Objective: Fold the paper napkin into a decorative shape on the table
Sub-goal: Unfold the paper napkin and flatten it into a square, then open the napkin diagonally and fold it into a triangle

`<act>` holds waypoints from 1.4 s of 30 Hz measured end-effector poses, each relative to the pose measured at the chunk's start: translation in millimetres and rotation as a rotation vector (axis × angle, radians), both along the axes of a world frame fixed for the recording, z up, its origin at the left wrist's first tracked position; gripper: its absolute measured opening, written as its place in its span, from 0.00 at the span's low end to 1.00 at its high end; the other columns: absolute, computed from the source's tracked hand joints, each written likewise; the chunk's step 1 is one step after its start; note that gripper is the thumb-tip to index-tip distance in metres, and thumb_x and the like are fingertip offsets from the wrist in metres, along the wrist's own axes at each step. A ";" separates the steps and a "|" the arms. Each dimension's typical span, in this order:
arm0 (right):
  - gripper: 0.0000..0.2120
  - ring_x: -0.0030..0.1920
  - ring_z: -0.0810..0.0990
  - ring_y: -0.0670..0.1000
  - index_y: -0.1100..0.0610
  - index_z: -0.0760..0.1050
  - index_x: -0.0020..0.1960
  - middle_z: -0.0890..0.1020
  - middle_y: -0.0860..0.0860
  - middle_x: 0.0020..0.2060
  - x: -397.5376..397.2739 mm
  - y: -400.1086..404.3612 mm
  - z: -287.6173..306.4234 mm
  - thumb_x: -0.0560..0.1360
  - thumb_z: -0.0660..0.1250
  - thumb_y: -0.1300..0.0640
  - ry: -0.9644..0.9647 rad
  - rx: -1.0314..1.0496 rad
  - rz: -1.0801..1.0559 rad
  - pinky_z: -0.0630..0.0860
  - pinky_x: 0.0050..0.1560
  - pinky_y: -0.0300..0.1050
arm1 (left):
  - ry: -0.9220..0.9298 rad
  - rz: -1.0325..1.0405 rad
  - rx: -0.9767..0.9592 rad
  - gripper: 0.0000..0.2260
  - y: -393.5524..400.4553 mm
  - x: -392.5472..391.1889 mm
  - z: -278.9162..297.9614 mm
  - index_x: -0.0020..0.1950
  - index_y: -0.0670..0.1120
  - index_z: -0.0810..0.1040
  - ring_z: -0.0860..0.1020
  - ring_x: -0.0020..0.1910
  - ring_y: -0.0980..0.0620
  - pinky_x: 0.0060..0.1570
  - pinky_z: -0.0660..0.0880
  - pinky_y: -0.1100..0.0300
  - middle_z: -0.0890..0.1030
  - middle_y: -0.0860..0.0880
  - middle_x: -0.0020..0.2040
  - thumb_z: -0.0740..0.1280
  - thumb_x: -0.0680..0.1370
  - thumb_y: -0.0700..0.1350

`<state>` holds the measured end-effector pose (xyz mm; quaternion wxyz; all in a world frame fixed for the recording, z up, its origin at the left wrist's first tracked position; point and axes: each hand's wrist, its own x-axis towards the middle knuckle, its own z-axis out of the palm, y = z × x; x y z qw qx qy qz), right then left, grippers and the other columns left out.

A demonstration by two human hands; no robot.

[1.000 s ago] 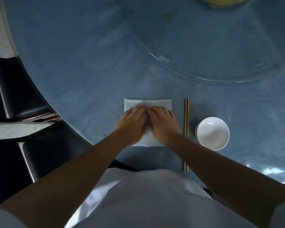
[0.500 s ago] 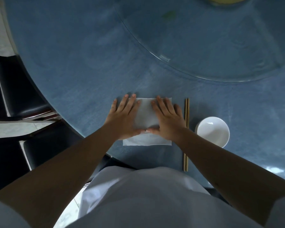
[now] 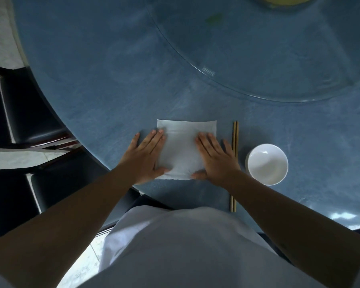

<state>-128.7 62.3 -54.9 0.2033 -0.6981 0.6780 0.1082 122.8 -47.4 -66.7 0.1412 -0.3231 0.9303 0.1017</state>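
A white paper napkin (image 3: 182, 148) lies flat as a rough square on the blue table (image 3: 96, 84), close to its near edge. My left hand (image 3: 144, 155) rests palm down on the napkin's left side, fingers spread and partly on the tablecloth. My right hand (image 3: 215, 157) lies flat on the napkin's right side, its thumb at the near right corner. Both hands press the napkin down and hold nothing. The napkin's middle and far edge show between them.
A pair of wooden chopsticks (image 3: 234, 142) lies just right of the napkin, pointing away from me. A white bowl (image 3: 267, 164) stands right of them. A glass turntable (image 3: 279, 59) covers the table's far right. Dark chairs (image 3: 29, 121) stand at the left.
My hands were together at the napkin's middle; they have slid apart to its left and right sides, fingers flattened, and the napkin's centre now shows.
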 end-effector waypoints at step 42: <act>0.06 0.33 0.71 0.53 0.52 0.70 0.41 0.76 0.49 0.42 2.8 44.9 23.1 0.77 0.59 0.57 -0.243 -0.190 -0.152 0.62 0.32 0.41 | 0.437 0.171 0.178 0.16 52.4 8.3 43.5 0.50 0.43 0.78 0.80 0.41 0.43 0.36 0.78 0.50 0.80 0.47 0.54 0.54 0.78 0.50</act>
